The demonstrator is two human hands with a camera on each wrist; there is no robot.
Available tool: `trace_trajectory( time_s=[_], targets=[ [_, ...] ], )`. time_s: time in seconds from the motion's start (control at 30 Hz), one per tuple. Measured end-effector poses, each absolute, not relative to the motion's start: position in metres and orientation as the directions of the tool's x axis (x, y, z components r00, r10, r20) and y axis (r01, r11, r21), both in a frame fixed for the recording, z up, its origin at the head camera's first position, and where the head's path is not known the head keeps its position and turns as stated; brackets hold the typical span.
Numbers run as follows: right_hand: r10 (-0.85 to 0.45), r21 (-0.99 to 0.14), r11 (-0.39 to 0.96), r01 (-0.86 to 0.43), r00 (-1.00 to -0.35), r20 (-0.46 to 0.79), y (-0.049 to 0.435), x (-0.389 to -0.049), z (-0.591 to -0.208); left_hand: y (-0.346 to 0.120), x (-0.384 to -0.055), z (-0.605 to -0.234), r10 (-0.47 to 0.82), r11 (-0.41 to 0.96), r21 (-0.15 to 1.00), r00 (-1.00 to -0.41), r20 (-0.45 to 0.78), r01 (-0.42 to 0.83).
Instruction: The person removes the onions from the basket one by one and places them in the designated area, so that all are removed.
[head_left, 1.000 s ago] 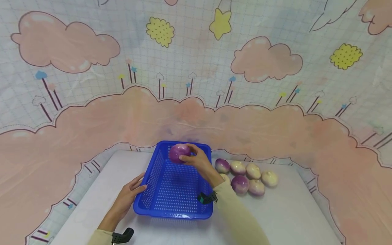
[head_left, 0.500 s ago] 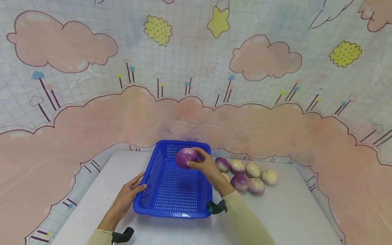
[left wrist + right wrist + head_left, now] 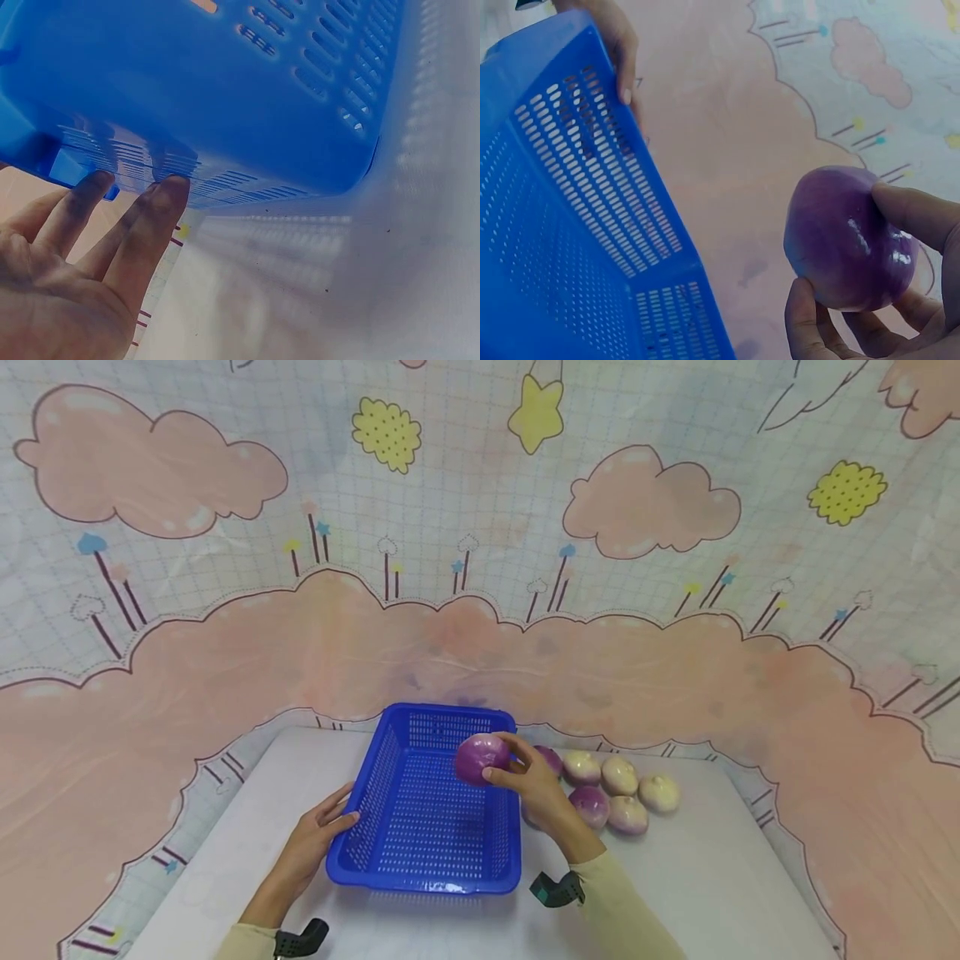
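Note:
A shiny purple turnip (image 3: 480, 760) is pinched between the thumb and fingers of my right hand (image 3: 536, 781). It hangs over the right side of a blue perforated basket (image 3: 420, 887). In the right wrist view the turnip (image 3: 847, 240) shows its smooth purple side, and the basket wall (image 3: 607, 172) stands to its left, apart from it. My left hand (image 3: 311, 835) holds the basket's left rim, thumb on top. The left wrist view shows its fingers (image 3: 154, 225) against the outer wall; the thumb is hidden there.
Several purple and cream turnips (image 3: 627, 815) lie in a group on the white table (image 3: 675, 893), right of the basket. My right hand and forearm partly cover the nearest ones. A printed cloth backdrop (image 3: 480, 643) rises behind the table.
My right hand has moved right and towards me with the turnip, from the basket's far middle to its right side. My left hand and the basket have stayed in place.

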State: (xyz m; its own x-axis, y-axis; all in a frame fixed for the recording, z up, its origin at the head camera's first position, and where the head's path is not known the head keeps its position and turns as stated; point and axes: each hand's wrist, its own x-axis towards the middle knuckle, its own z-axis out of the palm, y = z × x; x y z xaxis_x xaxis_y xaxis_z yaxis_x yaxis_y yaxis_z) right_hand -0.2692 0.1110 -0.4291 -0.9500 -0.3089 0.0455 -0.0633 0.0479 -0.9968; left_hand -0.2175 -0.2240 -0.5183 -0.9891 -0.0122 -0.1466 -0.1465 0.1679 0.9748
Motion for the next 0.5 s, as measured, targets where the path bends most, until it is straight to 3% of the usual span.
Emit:
trace_trajectory(
  time_s=[0.5],
  targets=[
    [-0.206,-1.000,0.016,-0.020,-0.978,0.017,0.154,-0.263,-0.446,-0.226,-0.218,-0.518,-0.008,0.164,0.977,-0.990,-0.139,-0.139]
  ],
)
